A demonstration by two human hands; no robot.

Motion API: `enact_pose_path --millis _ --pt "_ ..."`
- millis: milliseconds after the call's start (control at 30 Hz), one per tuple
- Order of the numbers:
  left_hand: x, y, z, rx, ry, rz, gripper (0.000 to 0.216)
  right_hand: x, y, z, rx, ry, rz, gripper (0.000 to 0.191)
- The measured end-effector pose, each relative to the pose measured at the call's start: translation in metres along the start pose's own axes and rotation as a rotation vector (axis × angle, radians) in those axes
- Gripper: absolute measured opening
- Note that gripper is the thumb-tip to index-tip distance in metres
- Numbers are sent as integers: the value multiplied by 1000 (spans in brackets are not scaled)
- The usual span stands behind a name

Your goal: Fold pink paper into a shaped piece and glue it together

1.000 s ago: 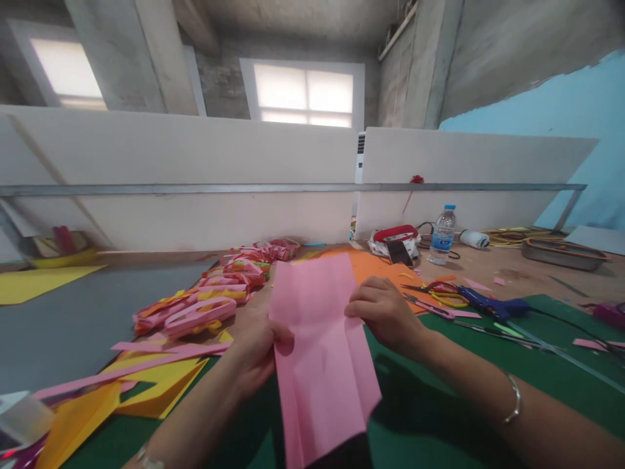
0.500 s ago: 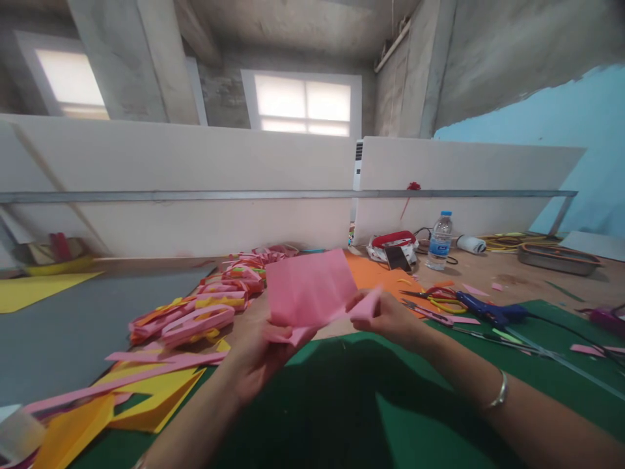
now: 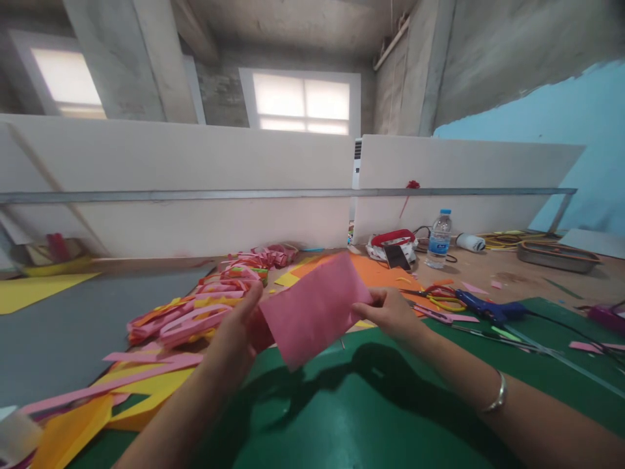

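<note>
I hold a folded pink paper sheet (image 3: 313, 310) up above the green cutting mat (image 3: 371, 417). My left hand (image 3: 241, 329) pinches its left edge, fingers closed around it. At the sheet's right edge, my right hand (image 3: 389, 311) grips with thumb and fingers; a silver bangle sits on that wrist. The paper is tilted, its lower corner pointing down toward the mat.
A pile of pink, orange and yellow paper loops (image 3: 209, 299) lies to the left. Yellow paper (image 3: 146, 391) and pink strips sit at the near left. Scissors (image 3: 437, 296), a blue glue gun (image 3: 488, 307), a water bottle (image 3: 439, 238), a phone (image 3: 394, 255) and a metal tray (image 3: 556, 255) are on the right.
The long pink sheet has been folded up into a shorter piece. Both hands have lifted it slightly, and the left hand has shifted to the left edge.
</note>
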State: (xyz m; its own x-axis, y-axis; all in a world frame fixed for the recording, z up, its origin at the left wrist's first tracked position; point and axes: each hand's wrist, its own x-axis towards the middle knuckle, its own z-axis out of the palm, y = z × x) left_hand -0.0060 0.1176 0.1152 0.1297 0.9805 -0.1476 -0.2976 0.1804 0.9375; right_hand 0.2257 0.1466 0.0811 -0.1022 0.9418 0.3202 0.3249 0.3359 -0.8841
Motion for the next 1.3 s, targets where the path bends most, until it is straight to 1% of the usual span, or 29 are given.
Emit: enact_pose_path --millis 67,133,233,300,367,400,500,533,567,633,667,733,800,833,867,900,933,967,1033,1067,1100,1133,1200,1300 --pt "0 7 -6 106 38 73 62 -1 -2 1 -53 -1 -24 19" --pt "1 10 -10 255 89 144 58 -2 -3 1 -95 5 -44 18" --pt "5 8 -15 469 134 207 36 -3 -5 1 -128 10 -50 19" --pt "7 4 -16 554 140 230 20 -3 -5 1 -130 8 -45 16" --pt "8 1 -17 603 135 247 16 -2 -6 0 -116 -8 -34 11" --pt "8 0 -17 620 127 253 16 -2 -7 0 -94 -25 -15 19" --pt "8 -3 -17 683 50 248 18 -2 -9 -1 64 -101 88 57" --pt "8 -3 -17 711 11 242 17 -2 -10 -2 141 -140 120 63" --pt "8 -4 -16 741 -27 240 16 -2 -10 -3 218 -181 141 63" --pt "9 -6 -16 806 -77 258 15 -2 -10 -3 345 -257 159 49" --pt "9 -7 -15 839 -76 286 16 -2 -10 -3 390 -287 168 42" --pt "9 -9 -13 910 4 400 24 -4 -10 -2 448 -299 190 31" --pt "8 -12 -8 982 125 569 31 -7 -12 1 477 -283 205 27" --pt "6 -14 -5 1009 167 647 31 -9 -13 3 485 -274 207 25" --pt "4 -16 -1 1043 176 727 30 -11 -15 6 489 -267 208 24" --pt "1 -18 3 1093 157 822 27 -14 -17 8 492 -261 209 23" --pt "-2 -21 7 1160 139 937 24 -17 -19 11 492 -259 207 22" --pt "-5 -23 11 1239 146 1069 23 -20 -22 13 492 -260 200 20" --pt "-10 -27 18 1387 238 1339 20 -24 -27 16 491 -267 177 17" --pt "-12 -28 20 1426 290 1429 15 -26 -29 17 494 -270 167 16" --pt "-13 -28 22 1431 320 1465 11 -27 -31 17 501 -274 157 16" --pt "-14 -29 23 1420 309 1473 6 -28 -32 18 513 -274 150 17" --pt "-15 -30 25 1377 217 1463 4 -28 -33 18 546 -278 156 20" --pt "-14 -32 28 1335 127 1470 13 -28 -32 17 579 -316 189 26"
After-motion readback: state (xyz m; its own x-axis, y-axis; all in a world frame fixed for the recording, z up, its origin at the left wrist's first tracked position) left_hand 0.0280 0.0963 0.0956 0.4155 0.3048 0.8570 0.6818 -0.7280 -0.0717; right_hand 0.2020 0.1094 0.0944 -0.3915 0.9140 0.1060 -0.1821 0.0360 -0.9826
